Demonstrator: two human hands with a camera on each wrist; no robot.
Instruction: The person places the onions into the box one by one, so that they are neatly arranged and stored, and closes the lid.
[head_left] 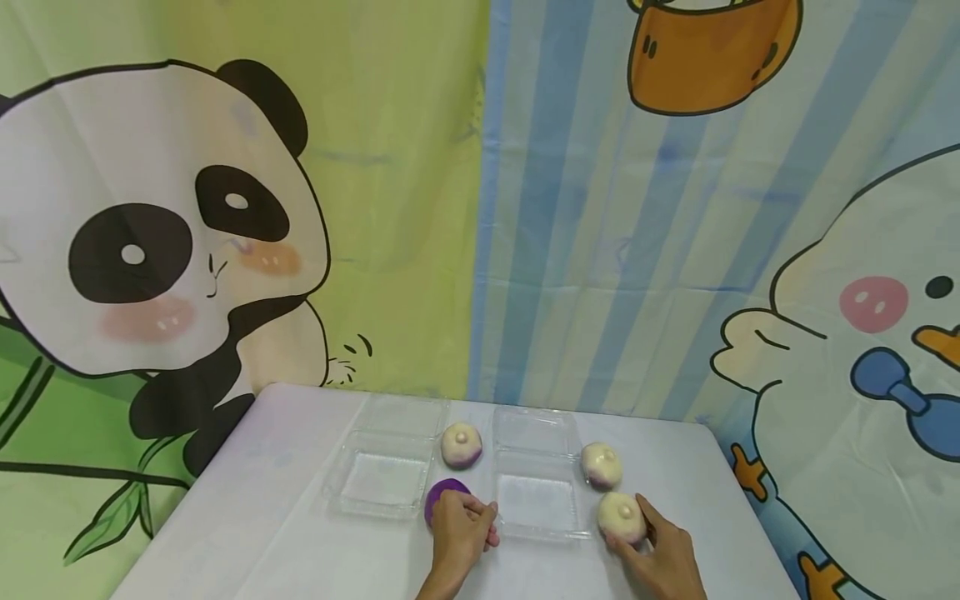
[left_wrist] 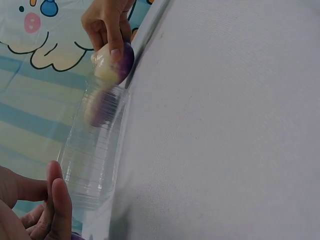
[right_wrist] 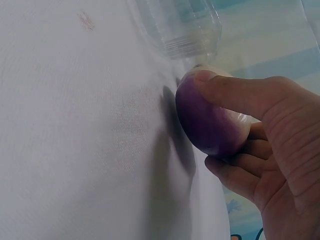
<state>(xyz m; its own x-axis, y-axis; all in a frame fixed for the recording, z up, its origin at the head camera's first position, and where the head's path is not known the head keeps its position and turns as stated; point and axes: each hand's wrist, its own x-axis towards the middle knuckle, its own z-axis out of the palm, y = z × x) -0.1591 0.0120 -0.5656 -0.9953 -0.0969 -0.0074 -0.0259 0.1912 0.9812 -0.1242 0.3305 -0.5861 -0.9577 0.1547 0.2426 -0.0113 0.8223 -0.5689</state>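
My right hand [head_left: 660, 546] grips a round cream-and-purple turnip-like ball [head_left: 621, 517], thumb on one side and fingers on the other; its purple side [right_wrist: 202, 115] faces the right wrist camera. Just beyond it sits a second such ball [head_left: 602, 465], beside the right clear plastic box [head_left: 536, 500]. My left hand [head_left: 461, 529] is over a purple-topped ball [head_left: 444, 492], partly covering it, between the two boxes. In the left wrist view, the left fingers [left_wrist: 61, 205] point up loosely with nothing between them and the thumb.
Another cream-and-purple ball [head_left: 461, 445] rests between the boxes, farther back. The left clear box [head_left: 382, 479] lies with its lid folded back, as does the right one. A white-covered table [head_left: 300, 533] meets a cartoon-printed curtain [head_left: 405, 208] behind.
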